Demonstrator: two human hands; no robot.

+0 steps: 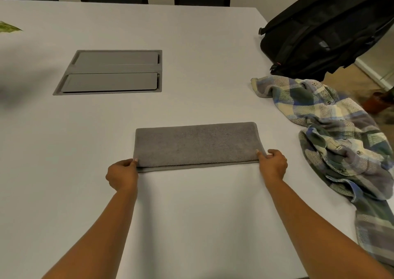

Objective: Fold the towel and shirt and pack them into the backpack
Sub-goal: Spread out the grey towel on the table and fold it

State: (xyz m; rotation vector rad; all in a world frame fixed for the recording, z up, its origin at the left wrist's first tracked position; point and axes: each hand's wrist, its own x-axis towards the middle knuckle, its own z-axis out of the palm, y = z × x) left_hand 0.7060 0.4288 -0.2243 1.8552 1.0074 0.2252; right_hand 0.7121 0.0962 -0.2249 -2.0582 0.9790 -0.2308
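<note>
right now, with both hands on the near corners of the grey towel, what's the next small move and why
Probably carry the right hand with its corner across to the left hand, halving the towel. It lies as a long flat strip, both near corners pinched, likely too long for the backpack.

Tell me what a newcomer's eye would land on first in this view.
First, the grey terry towel, folded into a long strip at the near middle of the white table, with the left hand and right hand pinching its two near corners. Next, the rumpled blue-green plaid flannel shirt sprawled along the table's right edge, and behind it the black fabric backpack at the far right corner.
</note>
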